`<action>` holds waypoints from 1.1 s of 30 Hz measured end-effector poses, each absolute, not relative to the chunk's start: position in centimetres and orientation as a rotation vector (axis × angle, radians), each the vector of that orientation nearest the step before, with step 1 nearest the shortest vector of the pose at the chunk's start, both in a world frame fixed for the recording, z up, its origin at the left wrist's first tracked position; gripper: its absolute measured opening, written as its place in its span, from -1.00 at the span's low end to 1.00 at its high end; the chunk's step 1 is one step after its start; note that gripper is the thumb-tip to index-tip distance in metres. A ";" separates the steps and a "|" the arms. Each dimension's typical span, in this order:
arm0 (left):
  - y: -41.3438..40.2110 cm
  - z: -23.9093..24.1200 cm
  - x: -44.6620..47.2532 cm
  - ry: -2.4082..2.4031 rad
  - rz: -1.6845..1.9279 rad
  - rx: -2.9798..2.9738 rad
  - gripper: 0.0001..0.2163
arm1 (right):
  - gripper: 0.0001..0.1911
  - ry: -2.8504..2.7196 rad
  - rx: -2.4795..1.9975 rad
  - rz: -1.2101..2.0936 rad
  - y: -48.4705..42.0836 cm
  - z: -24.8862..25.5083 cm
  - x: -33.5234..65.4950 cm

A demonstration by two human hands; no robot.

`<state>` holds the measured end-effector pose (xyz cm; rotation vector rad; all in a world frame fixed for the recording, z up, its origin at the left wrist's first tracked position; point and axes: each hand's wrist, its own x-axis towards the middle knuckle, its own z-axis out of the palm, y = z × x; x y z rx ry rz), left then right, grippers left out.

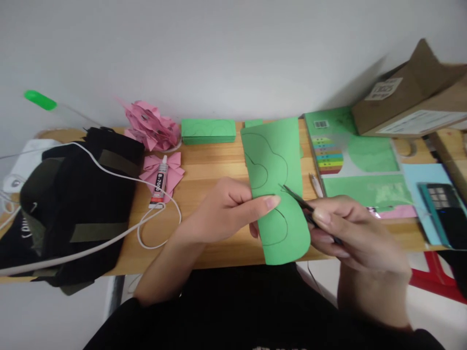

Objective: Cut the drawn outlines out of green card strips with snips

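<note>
A strip of green paper [280, 160] with curved dark pencil or pen outlines is pinched in my left hand [233, 209], thumb on top, other fingers mostly behind it. The sheet stands tilted above the table, its lower right corner rounded. My right hand [353, 233] is closed around dark scissors [301, 201], whose slim blades point up and left. Their tips lie over the paper by the drawn line; I cannot tell whether they touch it. The scissor handles are largely hidden by my fingers.
Behind the paper lie a stack of green strips [207, 131] and pink paper flowers [151, 126]. A glue tube [159, 182] rests on a pink bow shape. A black bag [83, 194] and white cable are left; colored paper packs [361, 160], a pen [316, 185], a phone [447, 214] and a cardboard box [412, 97] are right.
</note>
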<state>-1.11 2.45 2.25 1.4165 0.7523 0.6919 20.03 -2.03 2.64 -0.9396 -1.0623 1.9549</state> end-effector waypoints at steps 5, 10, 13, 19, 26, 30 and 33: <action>2.4 2.3 -1.2 0.755 0.702 1.410 -0.64 | -0.49 -1.033 -0.959 1.989 -1.9 2.6 20.0; 2.4 2.3 -1.4 0.754 0.693 1.394 -0.64 | -0.49 -1.047 -0.986 1.998 -1.9 2.6 20.0; 2.4 2.3 -1.4 0.750 0.683 1.374 -0.65 | -0.51 -1.042 -0.976 1.992 -1.9 2.8 19.9; 2.4 2.2 -1.3 0.751 0.671 1.329 -0.65 | -0.48 -1.040 -0.952 1.985 -1.8 3.0 19.8; 2.5 2.3 -1.7 0.743 0.609 1.358 -0.63 | -0.49 -1.074 -0.986 2.029 -1.7 2.9 20.1; 2.6 2.5 -1.7 0.714 0.616 1.405 -0.65 | -0.49 -1.066 -1.025 2.040 -1.6 3.2 20.0; 2.5 2.6 -1.6 0.678 0.637 1.404 -0.64 | -0.49 -1.065 -1.022 2.020 -1.7 3.3 19.9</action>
